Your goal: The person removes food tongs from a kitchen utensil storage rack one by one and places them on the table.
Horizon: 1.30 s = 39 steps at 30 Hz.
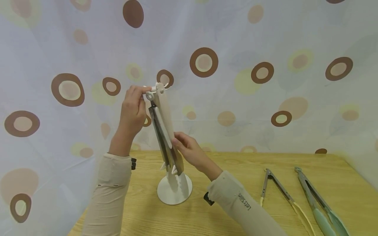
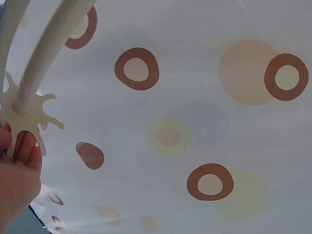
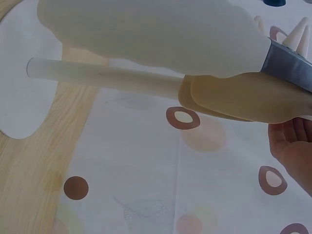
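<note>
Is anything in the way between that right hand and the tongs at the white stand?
Nothing visible: the right hand touches the upright tongs directly. The green tongs lie well aside.

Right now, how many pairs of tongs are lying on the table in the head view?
2: the yellow-tipped pair beside the right sleeve, and the green pair farther right. Others may be hidden behind that sleeve or out of frame.
</note>
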Tool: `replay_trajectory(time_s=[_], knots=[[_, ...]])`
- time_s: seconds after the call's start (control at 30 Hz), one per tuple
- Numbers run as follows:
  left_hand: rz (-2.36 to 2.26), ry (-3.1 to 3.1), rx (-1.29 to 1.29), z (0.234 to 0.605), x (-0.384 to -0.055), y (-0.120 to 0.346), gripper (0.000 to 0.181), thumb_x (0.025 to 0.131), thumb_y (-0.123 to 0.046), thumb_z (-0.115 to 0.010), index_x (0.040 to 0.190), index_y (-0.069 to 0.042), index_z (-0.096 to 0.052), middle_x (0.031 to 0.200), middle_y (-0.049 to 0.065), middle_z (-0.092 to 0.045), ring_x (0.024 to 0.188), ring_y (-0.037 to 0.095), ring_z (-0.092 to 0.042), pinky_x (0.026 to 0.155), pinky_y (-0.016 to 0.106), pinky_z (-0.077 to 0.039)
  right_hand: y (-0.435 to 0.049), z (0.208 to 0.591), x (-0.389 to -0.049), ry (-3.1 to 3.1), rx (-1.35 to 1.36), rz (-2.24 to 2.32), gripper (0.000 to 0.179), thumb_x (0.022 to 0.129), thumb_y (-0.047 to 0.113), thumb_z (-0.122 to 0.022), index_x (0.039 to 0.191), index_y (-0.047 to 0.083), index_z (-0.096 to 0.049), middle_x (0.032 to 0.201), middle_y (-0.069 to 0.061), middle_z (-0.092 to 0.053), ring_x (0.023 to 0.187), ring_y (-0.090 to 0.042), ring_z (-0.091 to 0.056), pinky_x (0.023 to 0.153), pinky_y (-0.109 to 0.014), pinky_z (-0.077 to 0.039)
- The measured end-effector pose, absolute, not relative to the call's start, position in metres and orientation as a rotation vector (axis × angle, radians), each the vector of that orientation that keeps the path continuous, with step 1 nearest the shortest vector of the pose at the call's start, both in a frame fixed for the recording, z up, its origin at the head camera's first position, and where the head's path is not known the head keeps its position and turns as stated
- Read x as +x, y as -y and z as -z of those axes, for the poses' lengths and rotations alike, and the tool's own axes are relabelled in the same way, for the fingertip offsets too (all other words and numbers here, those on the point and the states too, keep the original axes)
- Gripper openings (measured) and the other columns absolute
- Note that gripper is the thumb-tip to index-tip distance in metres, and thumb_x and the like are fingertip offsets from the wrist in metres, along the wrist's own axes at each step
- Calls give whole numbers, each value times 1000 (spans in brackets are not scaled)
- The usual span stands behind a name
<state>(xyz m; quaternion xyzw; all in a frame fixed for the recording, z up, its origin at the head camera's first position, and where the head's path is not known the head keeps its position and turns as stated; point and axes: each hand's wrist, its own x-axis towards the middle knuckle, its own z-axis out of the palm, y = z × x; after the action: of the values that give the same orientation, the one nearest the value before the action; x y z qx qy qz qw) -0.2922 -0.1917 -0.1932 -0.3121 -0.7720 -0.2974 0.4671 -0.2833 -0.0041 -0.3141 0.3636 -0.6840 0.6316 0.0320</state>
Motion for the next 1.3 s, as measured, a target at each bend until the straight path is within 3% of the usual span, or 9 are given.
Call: replay_trajectory(time_s=[0.47, 1.0, 1.3], knots=[[726, 1898, -767, 194, -292, 192, 30, 92, 5, -37, 113, 7, -60, 105, 23, -56, 100, 36, -48, 87, 46, -41, 2, 314, -282, 2111, 1110, -1919, 41, 103, 22, -42, 132, -6, -49, 125, -20, -58, 115, -27, -55, 99, -39, -44], [716, 1882, -790, 192, -293, 193, 31, 92, 4, -36, 112, 8, -60, 103, 24, -55, 98, 37, -48, 85, 45, -40, 0, 313, -279, 2039, 1122, -1948, 38, 103, 19, -43, 128, -8, -51, 118, -22, -59, 101, -20, -57, 88, -33, -48], [717, 1891, -783, 192, -293, 193, 32, 92, 4, -36, 112, 8, -59, 103, 24, -55, 98, 37, -47, 84, 45, -40, -5, 310, -276, 2013, 1111, -1929, 37, 102, 17, -42, 128, -8, -50, 118, -21, -58, 102, -20, -56, 88, -31, -47]])
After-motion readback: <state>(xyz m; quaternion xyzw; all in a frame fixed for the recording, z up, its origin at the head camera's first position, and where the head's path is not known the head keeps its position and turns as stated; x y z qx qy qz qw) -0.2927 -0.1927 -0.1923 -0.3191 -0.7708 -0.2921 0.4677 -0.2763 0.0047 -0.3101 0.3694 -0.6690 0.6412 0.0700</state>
